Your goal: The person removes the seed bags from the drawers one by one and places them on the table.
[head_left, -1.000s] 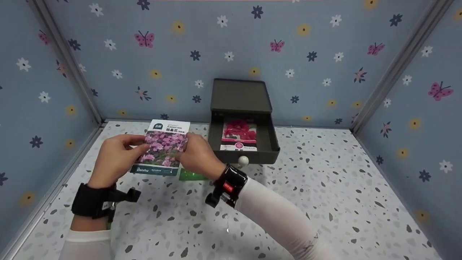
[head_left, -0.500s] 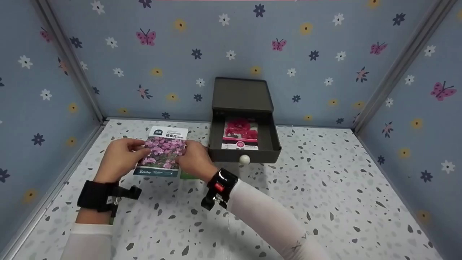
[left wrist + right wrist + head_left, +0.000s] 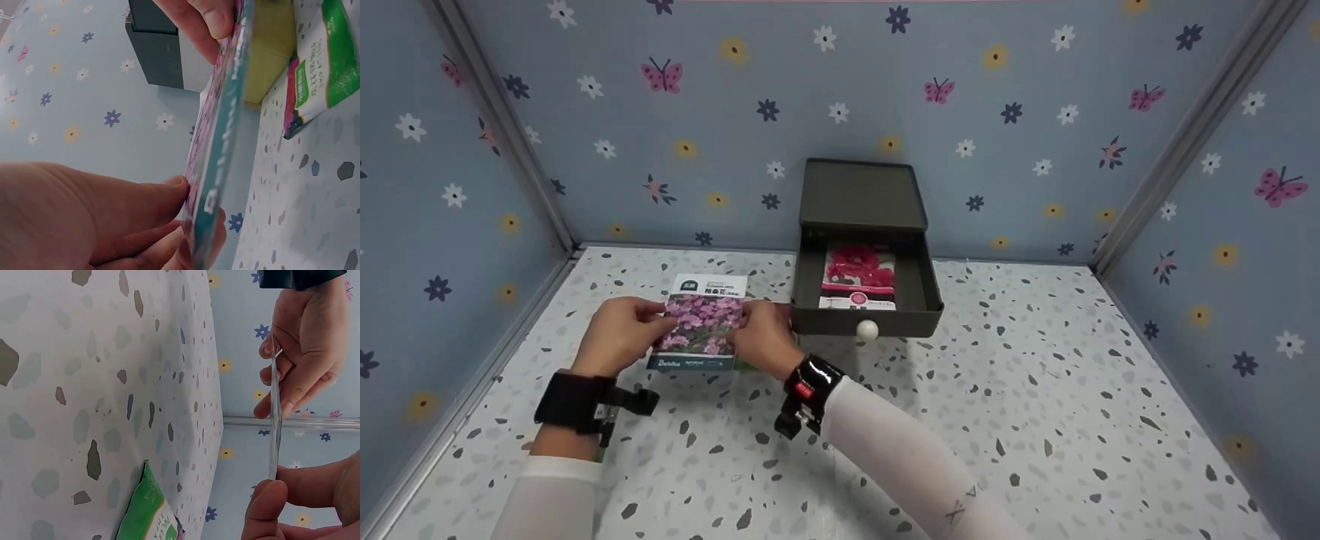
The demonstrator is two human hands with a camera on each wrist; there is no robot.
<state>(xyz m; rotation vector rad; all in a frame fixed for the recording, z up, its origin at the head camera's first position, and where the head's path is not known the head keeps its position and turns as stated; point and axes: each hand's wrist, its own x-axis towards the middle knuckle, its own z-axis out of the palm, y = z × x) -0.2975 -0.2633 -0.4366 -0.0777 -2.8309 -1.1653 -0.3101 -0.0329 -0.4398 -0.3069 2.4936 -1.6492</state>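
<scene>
A seed packet (image 3: 703, 322) with pink flowers, a white top and a teal bottom band is held between both hands. My left hand (image 3: 619, 334) pinches its left edge, thumb on the printed face and fingers behind. The right hand (image 3: 765, 337) pinches the opposite edge. In the right wrist view the packet shows edge-on as a thin strip, raised off the table. On the tabletop lies a second packet, green and white (image 3: 337, 56), mostly hidden by the right hand in the head view.
To the right of the hands, a dark drawer box (image 3: 862, 195) stands against the back wall. Its drawer (image 3: 840, 322), with a white knob (image 3: 868, 330), is pulled out and holds a red-flower packet (image 3: 859, 274). Patterned walls enclose the speckled table (image 3: 1035, 420).
Both hands have lowered the pink-flower packet, keeping their pinch on its sides. More of the green packet is now covered in the head view. The drawer and its packet stay put.
</scene>
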